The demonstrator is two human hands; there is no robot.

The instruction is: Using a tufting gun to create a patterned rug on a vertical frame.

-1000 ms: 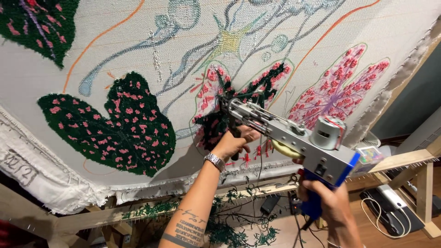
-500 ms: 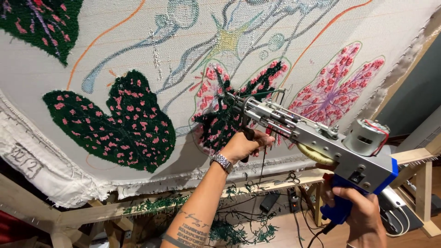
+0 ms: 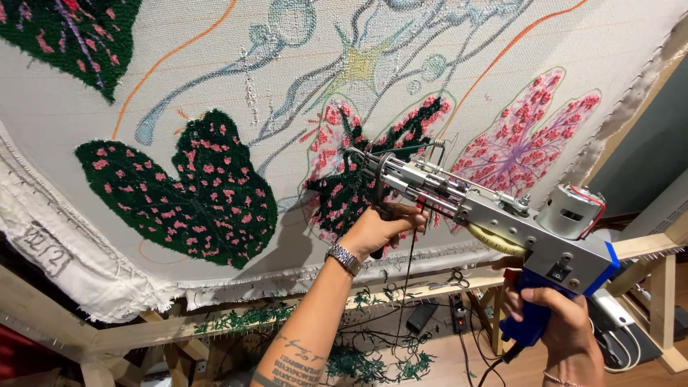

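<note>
A metal tufting gun (image 3: 502, 215) with a blue grip points its needle tip into a half-filled pink and dark green leaf (image 3: 358, 179) on a stretched white cloth (image 3: 86, 122). My left hand (image 3: 380, 229), with a metal wristwatch, is closed around the gun's black front handle. My right hand (image 3: 562, 322) grips the blue rear handle at lower right. A dark green yarn strand hangs down from the gun.
A finished dark green leaf with pink dots (image 3: 193, 190) lies to the left, a pink leaf (image 3: 523, 143) to the right. The wooden frame (image 3: 645, 247) edges the cloth. Green yarn scraps (image 3: 365, 362), cables and scissors (image 3: 451, 279) lie below.
The view has shifted and the gun has swung slightly right and lower in view, its tip staying on the pink and green leaf. Both hands keep their grips.
</note>
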